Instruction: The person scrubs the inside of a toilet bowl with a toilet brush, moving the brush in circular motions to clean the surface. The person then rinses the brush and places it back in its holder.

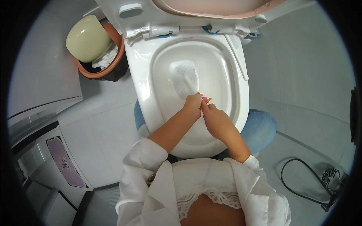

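Observation:
Both my hands are together over the toilet bowl (167, 82). My left hand (193, 105) is closed around one end of a slim whitish stick-like item (190, 84). Its far end points down towards foamy water (181, 70) in the bowl; whether it touches the water is unclear. My right hand (216, 121) meets the left at the fingertips, its thumb and fingers bent. What lies between its fingers is hidden. A long white handle (237, 58) rests on the right side of the toilet rim (243, 93).
The toilet seat and lid (195, 21) stand raised behind the bowl. At left is an orange-brown waste bin (99, 74) with a cream lid (87, 38) tilted on it. A purple mat (65, 162) lies lower left. A black coiled hose (329, 175) is near the right wall.

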Demonstrator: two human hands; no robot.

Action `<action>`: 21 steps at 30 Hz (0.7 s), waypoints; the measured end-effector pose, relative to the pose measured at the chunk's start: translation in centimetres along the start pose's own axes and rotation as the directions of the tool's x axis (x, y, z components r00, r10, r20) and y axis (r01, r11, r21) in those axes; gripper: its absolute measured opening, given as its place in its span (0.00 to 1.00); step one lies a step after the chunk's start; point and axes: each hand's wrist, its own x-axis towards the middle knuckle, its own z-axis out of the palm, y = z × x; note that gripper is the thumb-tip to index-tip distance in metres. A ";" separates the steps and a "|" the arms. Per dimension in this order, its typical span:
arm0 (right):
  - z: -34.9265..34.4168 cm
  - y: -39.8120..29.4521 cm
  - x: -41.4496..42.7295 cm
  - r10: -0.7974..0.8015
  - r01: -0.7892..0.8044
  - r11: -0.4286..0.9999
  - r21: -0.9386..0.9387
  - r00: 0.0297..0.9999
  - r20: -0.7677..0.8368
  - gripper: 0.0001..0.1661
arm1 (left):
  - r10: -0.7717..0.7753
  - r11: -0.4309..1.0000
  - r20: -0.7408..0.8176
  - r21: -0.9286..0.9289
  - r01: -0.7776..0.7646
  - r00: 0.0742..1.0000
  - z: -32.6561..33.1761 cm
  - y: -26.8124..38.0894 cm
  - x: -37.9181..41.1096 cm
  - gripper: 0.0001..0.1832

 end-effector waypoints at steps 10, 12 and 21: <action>-0.1 -0.7 2.7 -0.017 -0.027 0.983 -0.182 0.972 -0.236 0.16 | -0.006 0.989 -0.051 -0.145 -0.001 0.999 2.1 2.1 2.3 0.07; 0.0 -0.4 3.0 -0.007 -0.032 0.987 -0.158 0.970 -0.244 0.14 | -0.010 0.992 -0.063 -0.127 0.002 0.998 2.3 2.3 2.4 0.06; -0.3 -0.5 0.9 0.064 -0.073 0.997 -0.033 0.973 -0.223 0.12 | -0.003 0.982 -0.073 -0.191 -0.011 0.997 2.6 1.0 0.5 0.09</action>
